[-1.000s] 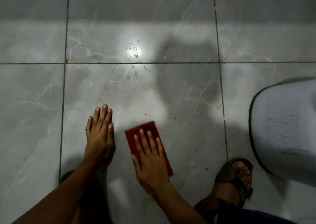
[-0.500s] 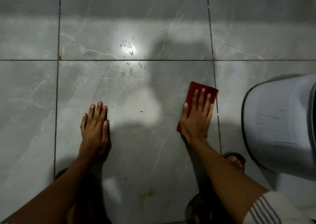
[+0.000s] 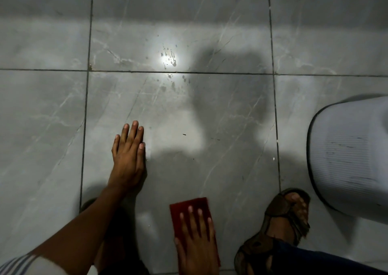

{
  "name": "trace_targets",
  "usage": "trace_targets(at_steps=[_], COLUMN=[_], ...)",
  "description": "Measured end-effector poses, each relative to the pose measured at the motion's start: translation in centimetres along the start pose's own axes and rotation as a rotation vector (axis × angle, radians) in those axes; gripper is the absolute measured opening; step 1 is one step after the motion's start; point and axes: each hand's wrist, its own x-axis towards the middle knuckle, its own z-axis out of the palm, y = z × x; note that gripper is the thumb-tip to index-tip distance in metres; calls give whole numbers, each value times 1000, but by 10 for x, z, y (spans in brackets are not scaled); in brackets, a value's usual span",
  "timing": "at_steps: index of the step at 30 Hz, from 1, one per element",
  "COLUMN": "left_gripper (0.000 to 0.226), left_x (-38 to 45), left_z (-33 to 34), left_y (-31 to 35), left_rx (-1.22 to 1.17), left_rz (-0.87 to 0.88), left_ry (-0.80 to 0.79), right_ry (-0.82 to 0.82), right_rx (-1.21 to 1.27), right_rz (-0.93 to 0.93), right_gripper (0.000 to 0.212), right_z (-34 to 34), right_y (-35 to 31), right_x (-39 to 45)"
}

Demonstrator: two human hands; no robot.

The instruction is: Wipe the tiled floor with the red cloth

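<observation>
The right hand (image 3: pixel 197 243) lies flat on the red cloth (image 3: pixel 190 208), fingers stretched out and slightly fanned, pressing it onto the tiled floor (image 3: pixel 220 169); nothing is gripped or pinched, the palm simply bears down on the fabric. The cloth is a folded rectangle, and its far edge and left side show beyond the fingertips while the rest is hidden under the hand. Taking the cloth as the landmark, the left hand (image 3: pixel 129 159) rests beyond it and to its left, palm down on the same tile, fingers straight and held close together, touching only the floor; its bare forearm runs back toward the lower left, where a striped sleeve (image 3: pixel 19 264) shows at the corner. Just to the right of the cloth, apart from it, stands a foot in a brown strapped sandal (image 3: pixel 287 216), with dark trouser fabric at the ankle. Further right of the cloth, past the sandal, sits a pale ribbed plastic container (image 3: pixel 352 159) with a dark rim, lying across the grout line there. Well beyond the cloth, a bright light reflection (image 3: pixel 169 59) glares off the tile, speckled with small dark droplets or spots that straddle the horizontal grout joint. The floor is glossy grey marble-patterned tile with dark grout lines, dimly lit, with soft shadows over the tile that the cloth lies on.
</observation>
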Motion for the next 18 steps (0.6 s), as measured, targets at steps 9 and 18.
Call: trace_targets(at_steps=[9, 18], left_gripper=[58, 59], left_x=[-2, -3], left_z=[4, 6], left_y=[-4, -6], left_rx=[19, 42], left_rz=[16, 15], left_ry=[14, -11], right_ry=[153, 139], right_rx=[68, 105], right_rz=[536, 161], right_gripper=[76, 72], right_z=[-37, -41], right_y=[95, 2], right_x=[95, 199])
